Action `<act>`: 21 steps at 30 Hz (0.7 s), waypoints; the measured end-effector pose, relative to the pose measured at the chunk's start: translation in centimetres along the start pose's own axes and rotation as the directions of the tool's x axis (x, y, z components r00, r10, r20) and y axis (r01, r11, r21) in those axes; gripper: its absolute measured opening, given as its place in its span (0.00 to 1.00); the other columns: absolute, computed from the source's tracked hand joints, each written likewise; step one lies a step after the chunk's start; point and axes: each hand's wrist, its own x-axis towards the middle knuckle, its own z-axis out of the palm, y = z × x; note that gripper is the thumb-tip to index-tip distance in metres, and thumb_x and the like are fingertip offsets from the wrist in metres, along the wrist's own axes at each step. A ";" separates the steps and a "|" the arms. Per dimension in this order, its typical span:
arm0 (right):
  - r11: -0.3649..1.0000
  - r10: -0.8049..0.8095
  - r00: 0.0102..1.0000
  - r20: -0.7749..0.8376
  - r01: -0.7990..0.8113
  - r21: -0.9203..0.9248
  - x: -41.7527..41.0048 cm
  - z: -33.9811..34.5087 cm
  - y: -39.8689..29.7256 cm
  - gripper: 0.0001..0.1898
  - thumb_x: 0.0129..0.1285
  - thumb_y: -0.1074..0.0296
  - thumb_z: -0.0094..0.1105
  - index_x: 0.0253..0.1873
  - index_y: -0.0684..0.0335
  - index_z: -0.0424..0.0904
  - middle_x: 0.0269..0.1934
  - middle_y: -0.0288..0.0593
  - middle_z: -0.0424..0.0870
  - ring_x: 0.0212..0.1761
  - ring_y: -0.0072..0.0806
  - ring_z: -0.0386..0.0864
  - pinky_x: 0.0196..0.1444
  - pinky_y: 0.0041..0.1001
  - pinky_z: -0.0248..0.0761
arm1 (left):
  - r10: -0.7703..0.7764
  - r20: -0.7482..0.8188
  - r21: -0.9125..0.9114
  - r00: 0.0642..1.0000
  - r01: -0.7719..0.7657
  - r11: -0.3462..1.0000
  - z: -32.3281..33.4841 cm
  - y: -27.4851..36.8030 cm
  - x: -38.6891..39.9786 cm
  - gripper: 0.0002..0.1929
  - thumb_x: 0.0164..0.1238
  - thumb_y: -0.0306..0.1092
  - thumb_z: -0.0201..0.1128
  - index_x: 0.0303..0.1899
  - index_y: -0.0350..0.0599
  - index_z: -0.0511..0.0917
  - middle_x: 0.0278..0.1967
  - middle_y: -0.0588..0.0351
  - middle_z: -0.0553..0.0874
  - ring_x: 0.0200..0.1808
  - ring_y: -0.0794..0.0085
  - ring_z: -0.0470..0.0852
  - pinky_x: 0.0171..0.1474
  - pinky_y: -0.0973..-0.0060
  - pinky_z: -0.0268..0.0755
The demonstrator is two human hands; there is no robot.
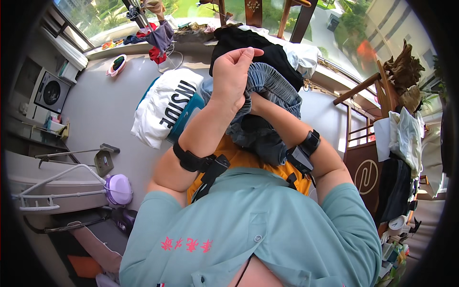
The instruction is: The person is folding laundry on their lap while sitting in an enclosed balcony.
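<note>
My left hand (231,73) is raised over a pair of blue denim jeans (274,77) with a gathered elastic waistband. Its thumb and index finger come together at the top, and the other fingers are mostly hidden. Waistband cloth lies against that wrist. My right forearm reaches into the bunched denim; only the wrist end of my right hand (255,102) shows, the fingers being covered by cloth and my left wrist. The denim hangs over my orange apron (240,154). To the left, a white garment (166,104) with large black lettering drapes over a teal container (184,116).
Black clothing (247,48) and a white garment (303,57) are piled ahead by the window. A wooden chair (358,86) stands at right. On the left are a purple-lidded appliance (118,188), a dustpan (104,163) and a washing machine (52,91). A pink basin (116,65) sits farther off.
</note>
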 end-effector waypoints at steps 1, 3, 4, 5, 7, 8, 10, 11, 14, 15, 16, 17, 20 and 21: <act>0.977 -0.134 0.985 -0.106 0.150 0.155 1.1 0.6 1.0 0.21 0.70 0.66 0.53 0.65 0.64 0.71 0.59 0.52 0.77 0.65 0.41 0.72 0.75 0.33 0.58 | -0.100 -0.001 -0.165 0.995 0.098 0.981 0.7 0.2 -0.6 0.12 0.77 0.34 0.61 0.44 0.34 0.86 0.34 0.60 0.87 0.32 0.83 0.80 0.36 0.84 0.73; 0.945 -0.011 0.995 -0.101 0.043 0.326 0.9 -0.2 0.8 0.21 0.70 0.66 0.53 0.65 0.65 0.71 0.59 0.51 0.77 0.64 0.40 0.73 0.74 0.33 0.58 | -0.172 0.093 -0.293 0.981 0.192 0.937 1.2 0.0 -1.5 0.12 0.77 0.35 0.60 0.45 0.35 0.85 0.42 0.57 0.88 0.39 0.80 0.83 0.44 0.84 0.76; 0.917 0.016 0.993 -0.113 0.030 0.397 0.2 -0.8 -0.1 0.21 0.69 0.66 0.53 0.65 0.65 0.71 0.59 0.51 0.77 0.64 0.40 0.73 0.74 0.33 0.58 | -0.212 0.136 -0.281 0.968 0.243 0.928 1.7 -0.3 -2.2 0.12 0.77 0.35 0.60 0.44 0.36 0.85 0.41 0.58 0.88 0.39 0.81 0.82 0.44 0.85 0.75; 0.885 0.028 0.992 -0.124 0.033 0.464 -0.2 -1.7 -0.9 0.21 0.69 0.65 0.54 0.65 0.65 0.71 0.59 0.51 0.77 0.64 0.40 0.73 0.74 0.33 0.58 | -0.249 0.176 -0.265 0.952 0.290 0.920 2.1 -0.4 -2.5 0.12 0.77 0.36 0.60 0.44 0.36 0.86 0.40 0.59 0.87 0.40 0.82 0.82 0.44 0.85 0.74; 0.804 0.036 0.988 -0.148 0.059 0.592 -1.6 -3.5 -1.9 0.21 0.69 0.65 0.54 0.64 0.65 0.71 0.58 0.51 0.77 0.64 0.40 0.73 0.74 0.32 0.59 | -0.249 0.184 -0.241 0.951 0.289 0.927 1.4 -2.1 -1.8 0.14 0.76 0.39 0.62 0.49 0.37 0.83 0.40 0.61 0.87 0.38 0.82 0.84 0.45 0.85 0.76; 0.768 0.030 0.988 -0.154 0.076 0.636 -2.3 -4.1 -2.3 0.21 0.69 0.65 0.54 0.64 0.65 0.72 0.58 0.50 0.77 0.63 0.39 0.73 0.73 0.32 0.59 | -0.104 0.246 -0.093 0.964 0.131 0.987 0.6 -3.0 -1.0 0.15 0.75 0.40 0.63 0.50 0.38 0.82 0.39 0.63 0.86 0.37 0.83 0.82 0.45 0.86 0.75; 0.720 0.031 0.982 -0.189 0.109 0.686 -4.0 -5.6 -2.6 0.21 0.69 0.64 0.54 0.64 0.65 0.72 0.58 0.50 0.77 0.63 0.39 0.73 0.73 0.32 0.59 | 0.105 0.422 0.364 0.901 -0.274 0.890 -0.4 -2.7 -0.5 0.19 0.70 0.44 0.69 0.52 0.41 0.80 0.36 0.65 0.81 0.36 0.87 0.77 0.42 0.85 0.72; 0.699 0.026 0.980 -0.199 0.125 0.704 -4.6 -6.0 -2.5 0.21 0.69 0.64 0.54 0.63 0.65 0.72 0.58 0.50 0.77 0.63 0.39 0.73 0.73 0.32 0.59 | 0.258 0.423 0.430 0.869 -0.443 0.787 -0.8 -2.2 -1.1 0.20 0.66 0.45 0.72 0.50 0.42 0.79 0.34 0.63 0.79 0.36 0.82 0.77 0.39 0.79 0.72; 0.662 0.011 0.979 -0.203 0.145 0.736 -6.3 -6.1 -2.4 0.21 0.68 0.64 0.55 0.63 0.65 0.72 0.57 0.49 0.78 0.63 0.38 0.74 0.72 0.32 0.60 | 0.581 0.506 0.676 0.637 -0.711 0.192 -5.0 -3.9 -1.3 0.24 0.61 0.47 0.75 0.49 0.40 0.78 0.36 0.58 0.79 0.38 0.74 0.78 0.41 0.74 0.74; 0.657 0.021 0.976 -0.217 0.150 0.739 -7.6 -6.3 -2.7 0.21 0.68 0.64 0.55 0.62 0.65 0.73 0.57 0.49 0.78 0.62 0.38 0.74 0.72 0.31 0.60 | 0.488 0.390 0.809 0.781 -0.544 0.223 -5.8 -4.8 -1.5 0.25 0.60 0.49 0.75 0.49 0.41 0.76 0.39 0.56 0.79 0.42 0.67 0.79 0.44 0.70 0.75; 0.648 0.021 0.975 -0.219 0.154 0.746 -8.3 -6.2 -2.8 0.21 0.68 0.63 0.55 0.62 0.65 0.73 0.57 0.48 0.78 0.62 0.38 0.74 0.72 0.31 0.60 | 0.387 0.240 0.913 0.890 -0.343 0.223 -6.8 -5.6 -1.7 0.27 0.58 0.51 0.75 0.48 0.41 0.75 0.43 0.54 0.78 0.46 0.61 0.80 0.48 0.66 0.76; 0.647 0.018 0.975 -0.223 0.159 0.746 -8.7 -6.1 -2.5 0.21 0.68 0.63 0.55 0.62 0.65 0.73 0.57 0.48 0.78 0.62 0.37 0.74 0.72 0.31 0.60 | 0.122 0.125 0.927 0.985 -0.160 0.341 -7.7 -6.8 -1.4 0.30 0.57 0.53 0.75 0.51 0.41 0.73 0.46 0.53 0.78 0.47 0.61 0.80 0.49 0.68 0.76; 0.637 0.014 0.978 -0.210 0.153 0.756 -9.8 -5.5 -2.5 0.20 0.68 0.63 0.56 0.61 0.65 0.73 0.56 0.47 0.78 0.62 0.37 0.74 0.71 0.31 0.61 | 0.194 0.271 0.829 0.943 -0.331 0.451 -9.5 -11.0 -0.3 0.21 0.63 0.44 0.72 0.48 0.39 0.76 0.43 0.52 0.80 0.43 0.62 0.82 0.48 0.69 0.77; 0.634 0.018 0.977 -0.212 0.153 0.758 -10.1 -5.2 -2.5 0.20 0.68 0.63 0.56 0.61 0.65 0.73 0.56 0.47 0.78 0.61 0.37 0.74 0.71 0.31 0.61 | 0.117 0.253 0.738 0.960 -0.270 0.618 -9.4 -11.6 0.0 0.16 0.66 0.39 0.69 0.47 0.37 0.78 0.41 0.51 0.82 0.40 0.63 0.82 0.47 0.70 0.76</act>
